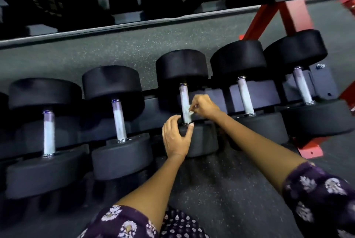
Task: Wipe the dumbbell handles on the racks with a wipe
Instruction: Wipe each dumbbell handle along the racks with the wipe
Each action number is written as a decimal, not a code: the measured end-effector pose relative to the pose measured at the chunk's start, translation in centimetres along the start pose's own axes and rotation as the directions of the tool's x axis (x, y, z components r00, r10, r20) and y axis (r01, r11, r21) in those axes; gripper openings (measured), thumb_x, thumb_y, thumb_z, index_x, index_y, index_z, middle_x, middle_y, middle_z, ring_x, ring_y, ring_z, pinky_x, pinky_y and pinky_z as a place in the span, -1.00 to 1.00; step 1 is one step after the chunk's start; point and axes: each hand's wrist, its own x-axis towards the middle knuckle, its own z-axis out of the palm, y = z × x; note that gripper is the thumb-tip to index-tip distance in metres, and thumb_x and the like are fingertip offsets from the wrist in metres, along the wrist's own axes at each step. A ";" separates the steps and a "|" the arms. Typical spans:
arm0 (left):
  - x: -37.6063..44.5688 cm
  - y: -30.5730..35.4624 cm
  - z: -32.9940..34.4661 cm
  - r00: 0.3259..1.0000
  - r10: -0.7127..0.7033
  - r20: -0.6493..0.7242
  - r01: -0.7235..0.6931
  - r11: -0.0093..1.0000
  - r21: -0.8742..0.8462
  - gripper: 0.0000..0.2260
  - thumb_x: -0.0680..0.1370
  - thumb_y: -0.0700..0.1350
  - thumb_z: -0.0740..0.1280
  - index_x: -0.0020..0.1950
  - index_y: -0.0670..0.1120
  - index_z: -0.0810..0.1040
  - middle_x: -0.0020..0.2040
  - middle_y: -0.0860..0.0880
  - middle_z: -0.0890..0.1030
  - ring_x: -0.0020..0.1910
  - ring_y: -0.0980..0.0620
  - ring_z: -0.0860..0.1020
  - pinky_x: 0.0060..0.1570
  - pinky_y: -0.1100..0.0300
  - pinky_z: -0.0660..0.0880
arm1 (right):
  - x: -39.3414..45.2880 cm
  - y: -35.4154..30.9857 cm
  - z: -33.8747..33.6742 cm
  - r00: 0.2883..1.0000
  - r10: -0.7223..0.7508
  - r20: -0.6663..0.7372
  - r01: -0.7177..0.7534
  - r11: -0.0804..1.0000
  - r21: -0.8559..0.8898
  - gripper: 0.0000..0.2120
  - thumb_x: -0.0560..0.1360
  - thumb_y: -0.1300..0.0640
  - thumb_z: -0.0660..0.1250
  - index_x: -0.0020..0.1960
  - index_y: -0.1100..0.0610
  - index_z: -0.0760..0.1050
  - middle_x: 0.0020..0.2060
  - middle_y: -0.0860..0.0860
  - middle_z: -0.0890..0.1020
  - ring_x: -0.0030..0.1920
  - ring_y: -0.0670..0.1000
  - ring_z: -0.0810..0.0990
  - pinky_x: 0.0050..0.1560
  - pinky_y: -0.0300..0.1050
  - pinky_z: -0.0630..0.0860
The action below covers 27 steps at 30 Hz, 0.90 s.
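Your right hand [204,106] pinches small wipe [190,113] against middle dumbbell handle [184,103]; wipe mostly hidden by fingers. Your left hand [176,137] half-open, cupping near weight head [199,139] just below, holding nothing.
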 end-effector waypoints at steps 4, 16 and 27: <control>0.0 0.4 -0.2 0.999 -0.010 0.037 0.009 0.999 0.035 -0.34 0.44 0.28 0.21 0.26 -0.23 0.53 0.24 -0.14 0.55 0.25 -0.12 0.49 0.35 -0.07 0.35 | -0.8 -0.2 0.4 1.000 0.017 -0.006 -0.017 1.000 0.020 -0.87 0.40 0.36 0.36 -0.10 0.26 0.66 -0.08 0.13 0.64 -0.08 0.10 0.61 -0.18 -0.27 0.40; 0.0 0.7 -0.3 0.999 -0.040 0.028 0.041 0.999 -0.005 -0.30 0.40 0.28 0.26 0.30 -0.25 0.46 0.27 -0.15 0.53 0.25 -0.14 0.49 0.28 -0.02 0.36 | -1.2 -1.2 1.1 0.984 -0.017 0.179 0.030 0.997 -0.067 -0.89 0.36 0.26 0.39 -0.17 0.28 0.66 -0.12 0.13 0.63 -0.10 0.08 0.58 -0.09 -0.14 0.46; -0.2 0.6 -0.4 0.998 -0.057 0.032 0.057 0.998 0.008 -0.24 0.38 0.30 0.25 0.37 -0.24 0.41 0.34 -0.14 0.48 0.32 -0.12 0.44 0.36 -0.02 0.30 | 0.1 -1.0 0.3 0.986 0.129 -0.105 -0.106 0.974 0.198 -0.82 0.31 0.35 0.43 -0.09 0.27 0.63 -0.27 0.06 0.58 -0.23 -0.05 0.48 -0.33 -0.43 0.29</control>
